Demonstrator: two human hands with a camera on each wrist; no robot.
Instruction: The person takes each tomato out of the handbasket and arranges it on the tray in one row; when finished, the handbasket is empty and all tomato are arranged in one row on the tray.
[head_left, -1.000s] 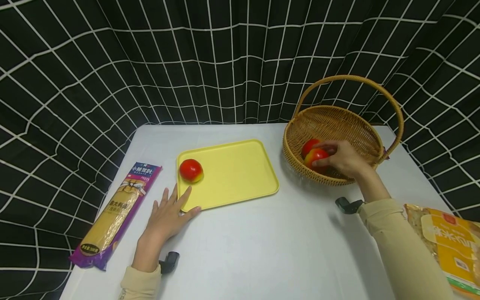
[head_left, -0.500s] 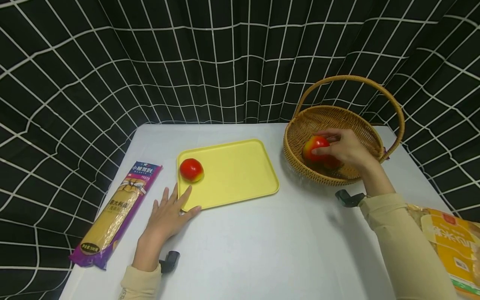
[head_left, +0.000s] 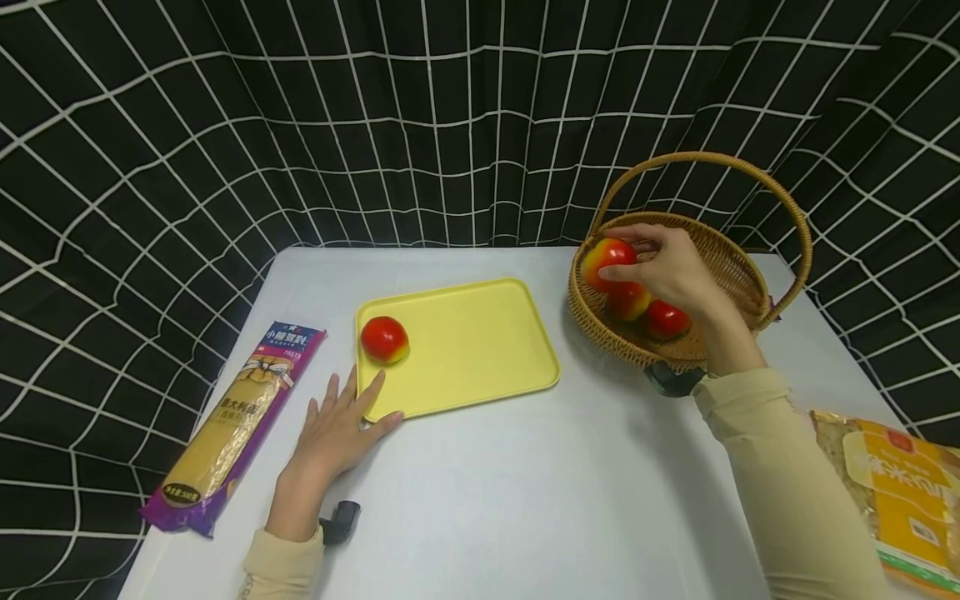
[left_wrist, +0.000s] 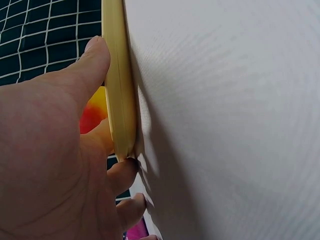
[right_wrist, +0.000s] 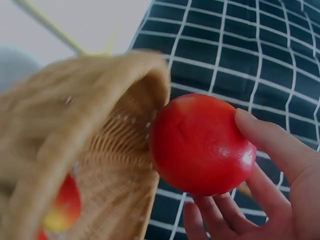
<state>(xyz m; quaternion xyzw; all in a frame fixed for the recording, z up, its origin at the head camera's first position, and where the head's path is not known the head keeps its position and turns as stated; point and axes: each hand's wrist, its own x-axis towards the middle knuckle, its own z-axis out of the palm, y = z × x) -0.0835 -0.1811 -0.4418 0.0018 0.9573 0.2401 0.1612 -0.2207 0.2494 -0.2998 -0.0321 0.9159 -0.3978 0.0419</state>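
Observation:
My right hand (head_left: 671, 265) pinches a red-and-yellow apple (head_left: 602, 265) between thumb and fingers, at the left rim of the wicker basket (head_left: 723, 254). Below it, two more apples lie in the basket: one red and yellow (head_left: 628, 303), one mostly red (head_left: 667, 320). The right wrist view shows the held apple (right_wrist: 200, 145) beside the basket's rim. My left hand (head_left: 333, 437) lies with spread fingers at the near left corner of the yellow tray (head_left: 480, 333), its thumb and fingers touching the edge. Another apple (head_left: 385, 340) sits on the tray's left end.
On the left lies a purple bag of pasta (head_left: 236, 425). A yellow food package (head_left: 900, 492) is at the right, partly behind my right sleeve. The basket's tall handle (head_left: 787, 208) arches over its opening. Black cloth with white grid lines (head_left: 450, 125) hangs behind the white table (head_left: 510, 500).
My right hand has lifted an apple from the basket's bottom, up and left to its rim, uncovering the two apples beneath. The left hand and tray have stayed put.

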